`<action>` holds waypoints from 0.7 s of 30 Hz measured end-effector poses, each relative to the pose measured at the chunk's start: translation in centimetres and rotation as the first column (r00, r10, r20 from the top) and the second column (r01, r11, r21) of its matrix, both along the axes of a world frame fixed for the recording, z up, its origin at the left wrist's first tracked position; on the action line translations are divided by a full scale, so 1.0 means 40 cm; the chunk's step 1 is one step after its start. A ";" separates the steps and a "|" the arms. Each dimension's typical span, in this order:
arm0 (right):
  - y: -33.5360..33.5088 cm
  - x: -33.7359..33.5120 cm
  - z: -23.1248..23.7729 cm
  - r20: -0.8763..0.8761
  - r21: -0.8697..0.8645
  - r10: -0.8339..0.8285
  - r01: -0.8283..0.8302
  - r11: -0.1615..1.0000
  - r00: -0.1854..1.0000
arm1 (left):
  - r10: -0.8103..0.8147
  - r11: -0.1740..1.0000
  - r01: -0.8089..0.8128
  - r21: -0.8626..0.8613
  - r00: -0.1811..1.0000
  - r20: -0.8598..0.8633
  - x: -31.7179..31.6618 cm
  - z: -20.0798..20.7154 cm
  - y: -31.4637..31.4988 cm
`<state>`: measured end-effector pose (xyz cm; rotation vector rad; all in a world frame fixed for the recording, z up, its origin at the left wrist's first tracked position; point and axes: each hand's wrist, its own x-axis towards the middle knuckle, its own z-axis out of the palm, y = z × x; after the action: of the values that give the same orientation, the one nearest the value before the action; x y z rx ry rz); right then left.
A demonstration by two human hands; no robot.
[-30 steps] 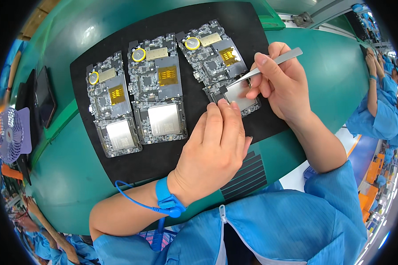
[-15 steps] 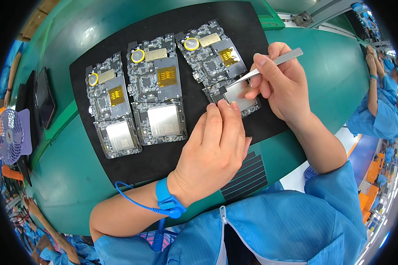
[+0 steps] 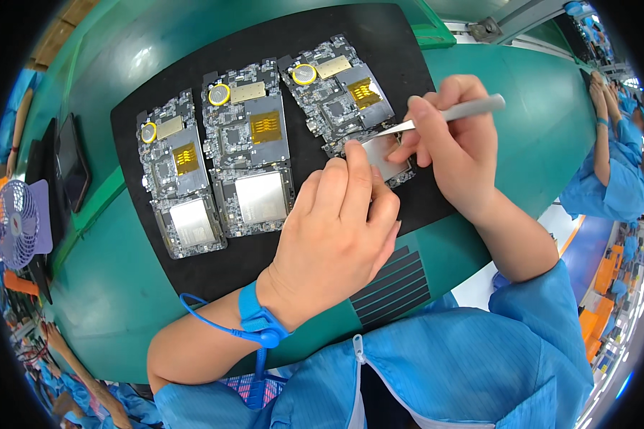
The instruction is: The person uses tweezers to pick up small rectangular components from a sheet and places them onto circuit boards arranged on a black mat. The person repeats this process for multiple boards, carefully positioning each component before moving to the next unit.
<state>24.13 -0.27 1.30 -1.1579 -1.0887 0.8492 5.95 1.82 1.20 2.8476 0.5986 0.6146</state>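
Three long circuit boards lie side by side on a black mat (image 3: 379,36). Each has a coin cell, a gold patch and a silver plate. My right hand (image 3: 451,136) pinches a pair of metal tweezers (image 3: 472,109), their tip on the right-hand circuit board (image 3: 336,107) just above its silver plate. My left hand (image 3: 336,229), with a blue wrist strap (image 3: 254,311), rests its bent fingertips on that board's lower end. Whether those fingers hold anything is hidden. The middle circuit board (image 3: 235,139) and left circuit board (image 3: 166,171) lie untouched.
A strip of parallel black bars (image 3: 392,287) lies on the green table (image 3: 508,200) near me. At the left are a dark phone-like device (image 3: 74,161) and a purple fan (image 3: 16,222). Other people in blue sit at both sides.
My left hand has shifted slightly left and its index finger has moved up the board. The tweezers have tilted flatter, their tip still at the board.
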 end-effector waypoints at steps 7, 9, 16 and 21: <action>-0.012 -0.013 -0.029 0.113 0.259 0.081 -0.108 0.960 0.990 | 0.090 0.982 -0.076 0.174 0.993 -0.072 -0.007 -0.015 -0.052; -0.008 -0.016 -0.036 0.178 0.260 0.067 -0.113 0.959 0.982 | 0.089 0.978 -0.075 0.195 0.994 -0.061 -0.007 -0.019 -0.049; -0.009 -0.021 -0.037 0.224 0.227 0.031 -0.083 0.970 0.974 | 0.072 0.977 -0.057 0.206 0.995 -0.065 -0.007 -0.021 -0.043; -0.014 -0.021 -0.039 0.349 0.250 0.003 -0.096 0.964 0.937 | 0.072 0.979 -0.059 0.198 0.996 -0.060 -0.007 -0.020 -0.043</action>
<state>23.28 -0.83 -0.27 -1.0794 -1.4795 0.5255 5.67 0.11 0.39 3.0531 0.6806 0.6238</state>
